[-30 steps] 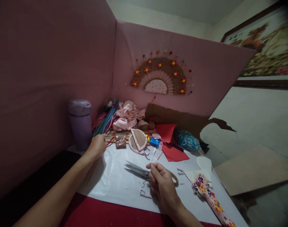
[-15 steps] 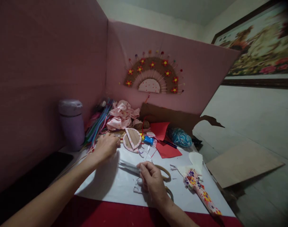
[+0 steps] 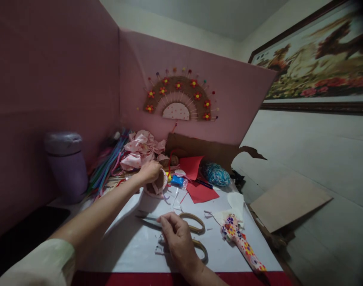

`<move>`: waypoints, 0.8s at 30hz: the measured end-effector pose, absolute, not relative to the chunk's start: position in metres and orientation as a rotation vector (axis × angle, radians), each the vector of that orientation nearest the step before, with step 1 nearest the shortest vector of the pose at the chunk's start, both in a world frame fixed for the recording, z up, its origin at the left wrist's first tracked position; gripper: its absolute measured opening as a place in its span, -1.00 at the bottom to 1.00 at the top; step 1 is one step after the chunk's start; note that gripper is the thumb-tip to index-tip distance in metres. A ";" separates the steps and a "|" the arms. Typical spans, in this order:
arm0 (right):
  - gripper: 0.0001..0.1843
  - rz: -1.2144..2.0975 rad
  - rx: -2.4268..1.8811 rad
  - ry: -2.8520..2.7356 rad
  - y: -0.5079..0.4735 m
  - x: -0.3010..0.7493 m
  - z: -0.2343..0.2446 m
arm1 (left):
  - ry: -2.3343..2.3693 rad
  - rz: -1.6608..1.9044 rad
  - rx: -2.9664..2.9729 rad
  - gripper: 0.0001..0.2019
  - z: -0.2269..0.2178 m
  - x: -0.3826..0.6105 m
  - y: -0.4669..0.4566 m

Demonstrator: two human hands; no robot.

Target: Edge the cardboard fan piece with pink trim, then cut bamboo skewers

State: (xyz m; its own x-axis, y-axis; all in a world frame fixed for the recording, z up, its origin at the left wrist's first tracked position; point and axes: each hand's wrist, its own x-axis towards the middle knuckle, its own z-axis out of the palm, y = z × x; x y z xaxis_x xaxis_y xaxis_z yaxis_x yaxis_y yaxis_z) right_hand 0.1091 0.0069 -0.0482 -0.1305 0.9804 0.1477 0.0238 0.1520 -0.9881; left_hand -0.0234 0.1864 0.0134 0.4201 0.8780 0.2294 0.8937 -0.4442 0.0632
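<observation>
My left hand (image 3: 151, 173) reaches over the upper edge of the cardboard half-circles (image 3: 160, 183) edged in pink cloth, just below the crumpled pink fabric (image 3: 142, 147). Its fingers curl downward, closed, with their tips hidden; I cannot tell what is in them. Nearer to me, my right hand (image 3: 179, 240) closes its thumb and fingers round the middle of a pair of scissors (image 3: 192, 223). The dark blades point left and the gold-coloured handle loops stick out to the right. Cloth scraps (image 3: 161, 247) lie under this hand.
Red paper (image 3: 203, 194), blue yarn (image 3: 217, 174) and a flower-patterned cloth piece (image 3: 244, 243) lie to the right. Colourful pipe cleaners (image 3: 108, 161) and a purple tumbler (image 3: 66, 169) stand at the left. A cardboard fan (image 3: 178, 85) hangs on the pink panel.
My left hand has moved right, from beside the cardboard half-circles to over them, covering part of them. My right hand stays at the scissors. The camera view has turned slightly right.
</observation>
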 end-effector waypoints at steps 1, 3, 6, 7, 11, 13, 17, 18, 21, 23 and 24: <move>-0.69 1.170 -1.050 -1.401 0.007 0.109 -0.049 | -1.617 -0.331 -2.595 -0.74 0.012 -0.025 0.191; -0.70 1.175 -1.035 -1.403 0.008 0.109 -0.051 | -1.616 -0.301 -2.602 -0.72 0.008 -0.029 0.195; -0.69 1.173 -1.025 -1.406 0.009 0.109 -0.054 | -1.656 -0.288 -2.580 -0.76 0.007 -0.035 0.196; -0.70 1.168 -1.025 -1.410 0.009 0.109 -0.055 | -1.684 -0.286 -2.562 -0.77 0.008 -0.036 0.197; -0.71 1.159 -1.032 -1.434 0.008 0.109 -0.055 | -1.846 -0.252 -2.478 -0.77 0.017 -0.040 0.207; -0.71 1.140 -1.046 -1.450 0.008 0.110 -0.055 | -1.902 -0.217 -2.481 -0.70 0.021 -0.038 0.215; -0.71 1.100 -1.078 -1.472 0.010 0.110 -0.058 | -1.927 -0.135 -2.553 -0.68 0.021 -0.026 0.227; -0.71 1.100 -1.081 -1.474 0.010 0.110 -0.058 | -1.928 -0.118 -2.566 -0.68 0.019 -0.021 0.229; -0.71 1.085 -1.094 -1.488 0.010 0.109 -0.058 | -1.929 -0.092 -2.583 -0.68 0.015 -0.009 0.234; -0.71 1.055 -1.109 -1.513 0.009 0.108 -0.056 | -1.917 -0.094 -2.591 -0.69 0.014 -0.003 0.237; -0.71 1.035 -1.118 -1.527 0.009 0.108 -0.055 | -1.904 -0.098 -2.596 -0.69 0.013 0.000 0.238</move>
State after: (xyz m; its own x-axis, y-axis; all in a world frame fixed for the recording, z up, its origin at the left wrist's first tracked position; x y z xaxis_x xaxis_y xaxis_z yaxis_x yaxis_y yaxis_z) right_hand 0.1083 0.0086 -0.0549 -0.1362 0.9695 0.2037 0.1699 0.2254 -0.9593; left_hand -0.0002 0.2377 0.0129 0.3001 0.9539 0.0022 0.9491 -0.2988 0.0997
